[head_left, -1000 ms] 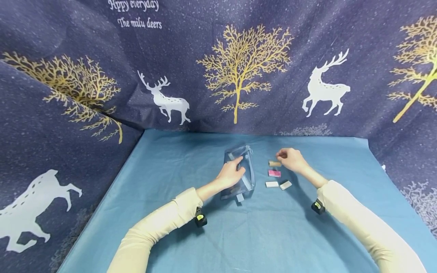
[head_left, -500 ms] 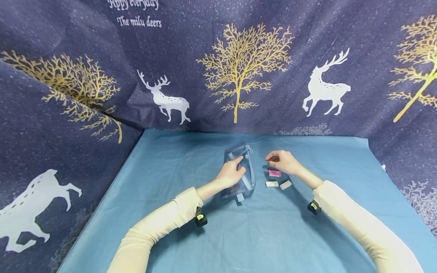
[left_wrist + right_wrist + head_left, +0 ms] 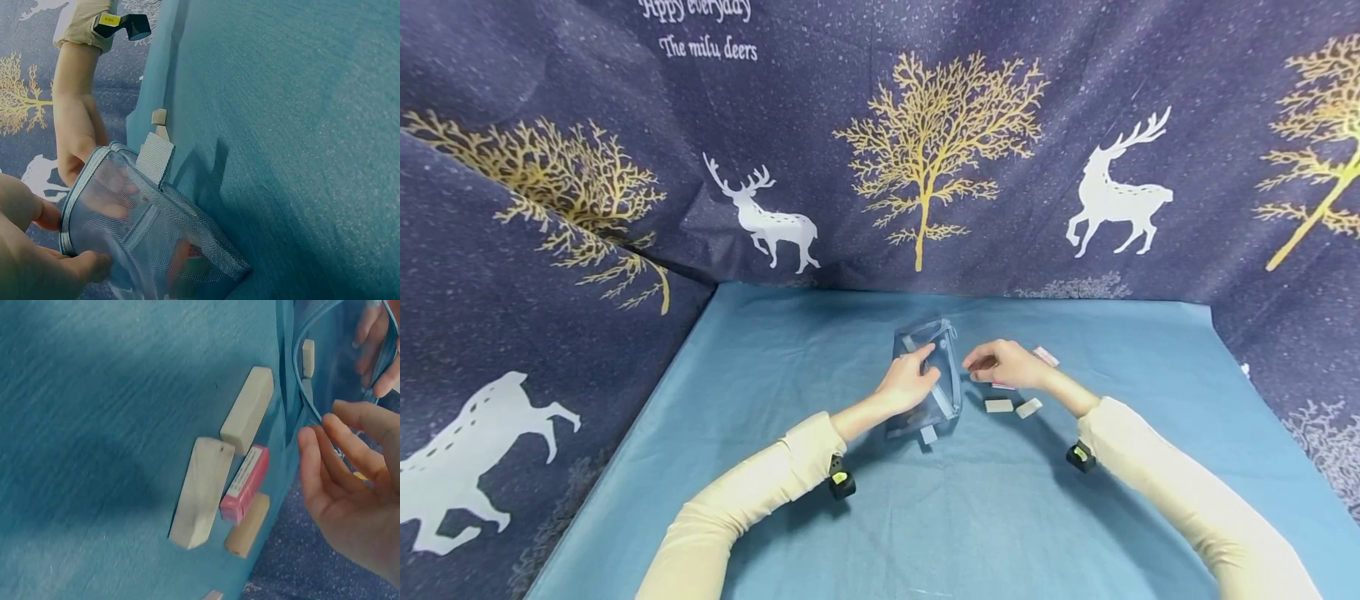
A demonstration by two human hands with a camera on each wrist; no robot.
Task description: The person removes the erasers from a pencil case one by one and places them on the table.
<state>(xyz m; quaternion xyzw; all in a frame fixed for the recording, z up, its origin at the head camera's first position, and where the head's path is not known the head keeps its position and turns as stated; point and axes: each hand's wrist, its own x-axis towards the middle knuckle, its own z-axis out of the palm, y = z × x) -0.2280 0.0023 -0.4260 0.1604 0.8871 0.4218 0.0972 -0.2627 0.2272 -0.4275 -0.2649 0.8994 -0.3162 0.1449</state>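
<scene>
My left hand [image 3: 908, 385] holds a blue see-through mesh zip pouch [image 3: 181, 212] by its rim, the mouth facing right. A reddish and green item [image 3: 187, 253] shows through the mesh. My right hand [image 3: 1003, 364] is at the mouth; in the right wrist view its loosely curved fingers [image 3: 309, 453] are close to the rim, and I see nothing between them. Below that hand lie a pink block with a white label [image 3: 245, 486], a tan block [image 3: 249, 526] and two whitish blocks, one longer [image 3: 203, 494], one shorter [image 3: 248, 409].
Another small light block [image 3: 1046, 357] lies beyond my right wrist. Blue cloth [image 3: 880, 525] covers the table. A dark fabric backdrop [image 3: 1015, 183] with deer and trees rises behind it and at the left.
My right hand has moved left, from over the tan block to the pouch mouth, uncovering the block farther right. The left hand and pouch have stayed put.
</scene>
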